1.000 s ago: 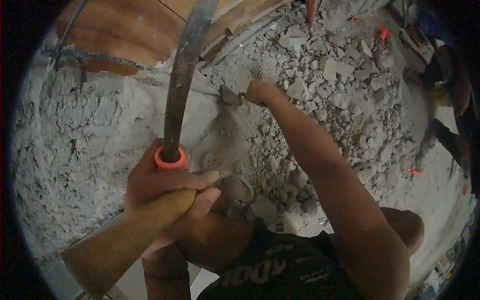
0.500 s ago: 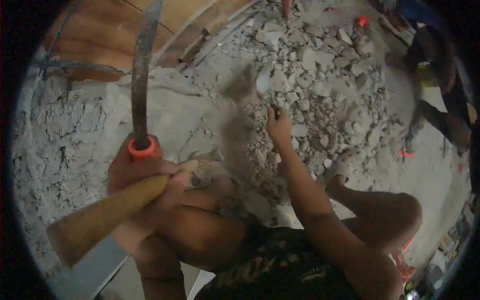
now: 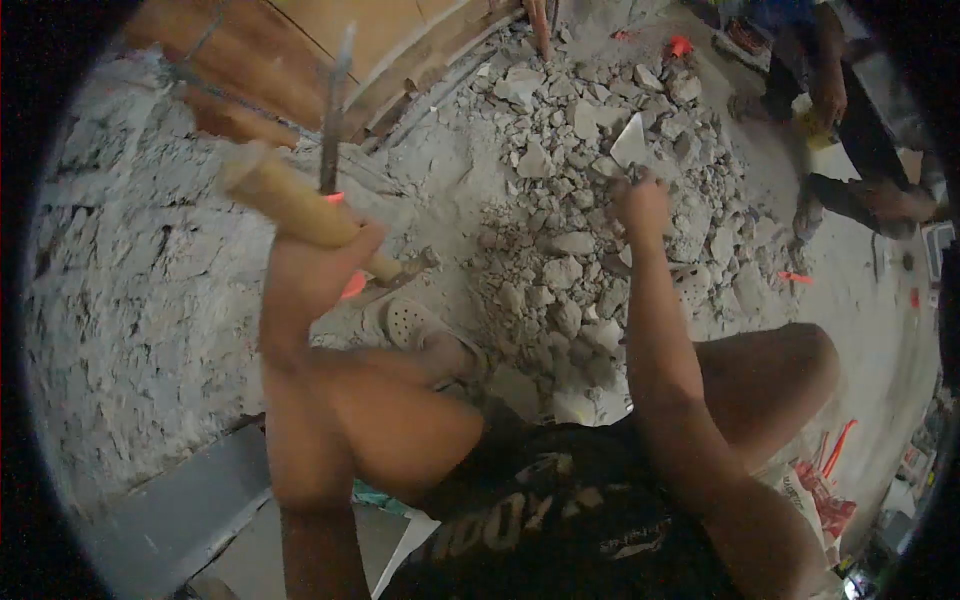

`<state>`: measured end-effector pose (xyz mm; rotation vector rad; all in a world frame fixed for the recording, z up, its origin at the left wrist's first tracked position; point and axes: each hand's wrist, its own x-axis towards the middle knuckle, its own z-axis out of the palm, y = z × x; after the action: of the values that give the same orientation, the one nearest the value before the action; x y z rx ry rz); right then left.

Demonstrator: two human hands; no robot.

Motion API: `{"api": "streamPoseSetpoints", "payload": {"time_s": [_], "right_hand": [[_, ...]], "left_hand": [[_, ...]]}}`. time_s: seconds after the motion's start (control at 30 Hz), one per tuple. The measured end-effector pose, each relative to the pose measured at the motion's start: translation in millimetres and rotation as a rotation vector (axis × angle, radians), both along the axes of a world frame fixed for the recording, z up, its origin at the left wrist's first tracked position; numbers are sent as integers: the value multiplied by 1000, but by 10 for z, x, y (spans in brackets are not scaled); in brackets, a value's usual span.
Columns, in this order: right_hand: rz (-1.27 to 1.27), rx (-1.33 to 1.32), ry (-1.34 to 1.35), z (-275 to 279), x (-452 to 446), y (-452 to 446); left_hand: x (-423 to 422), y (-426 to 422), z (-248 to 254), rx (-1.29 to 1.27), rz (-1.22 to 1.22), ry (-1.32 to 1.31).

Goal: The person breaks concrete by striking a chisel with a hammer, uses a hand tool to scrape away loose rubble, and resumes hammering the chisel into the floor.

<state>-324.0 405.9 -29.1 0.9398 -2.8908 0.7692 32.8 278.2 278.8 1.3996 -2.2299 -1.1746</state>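
Note:
My left hand [image 3: 315, 270] is closed around two things at once. One is a thick, tapered wooden handle [image 3: 285, 200]; whatever it belongs to cannot be made out. The other is a chisel-like metal bar [image 3: 334, 130] with an orange-red grip, pointing up and away. My right hand [image 3: 642, 207] is closed on a small trowel, its pale pointed blade [image 3: 630, 143] lying over the rubble [image 3: 565, 270]. The trowel's handle is mostly hidden by my fingers.
A rough, chipped wall [image 3: 130, 270] rises on the left, with brown boards [image 3: 380, 35] above it. Another person's hand [image 3: 828, 100] and legs are at the upper right. My clog [image 3: 405, 322] stands beside the rubble. A red-and-white bag [image 3: 825, 495] lies at lower right.
My right hand has moved right and forward over the rubble with the trowel. My left hand has moved forward, and the wooden handle has swung from pointing down-left to up-left.

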Motion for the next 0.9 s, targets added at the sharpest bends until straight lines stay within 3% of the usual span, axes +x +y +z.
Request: {"api": "streamPoseSetpoints", "payload": {"time_s": [0.03,0.1,0.17,0.23,0.3,0.37,0.4,0.47,0.57,0.67,0.73,0.8,0.87,0.9], "right_hand": [[17,-200,-191,387,181,-133],[276,-384,-824,1254,658,-292],[452,-220,-1227,2007,1184,-262],[742,27,-1287,2003,1374,-128],[655,-85,-1610,1800,1493,193],[673,-116,-1853,1686,1422,572],[687,-118,-1856,1712,1478,646],[506,129,-1746,1785,1566,831],[544,110,-1696,1481,1764,915],[356,-179,-1720,674,1866,951],[518,-124,-1510,655,1733,998],[592,-25,-1389,619,1570,988],[730,87,-881,122,1511,951],[726,101,-890,28,1523,972]], "left_hand": [[-27,25,-39,80,96,-27],[-99,32,-223,31,19,-159],[-284,205,-352,-36,-15,-327],[-370,298,-773,-468,-287,-306],[-417,542,-905,-257,-240,-272],[-534,721,-994,-216,-400,-570],[-534,829,-1112,-223,-392,-578],[-466,1085,-1312,-368,-414,-415],[-386,1275,-1328,-565,-551,-434],[-324,1125,-1349,-512,-728,-463],[-239,669,-1492,-325,-842,-393],[-290,579,-735,338,-492,-433],[-200,304,-372,254,-774,-342],[-206,173,-268,385,-611,-168]]}}
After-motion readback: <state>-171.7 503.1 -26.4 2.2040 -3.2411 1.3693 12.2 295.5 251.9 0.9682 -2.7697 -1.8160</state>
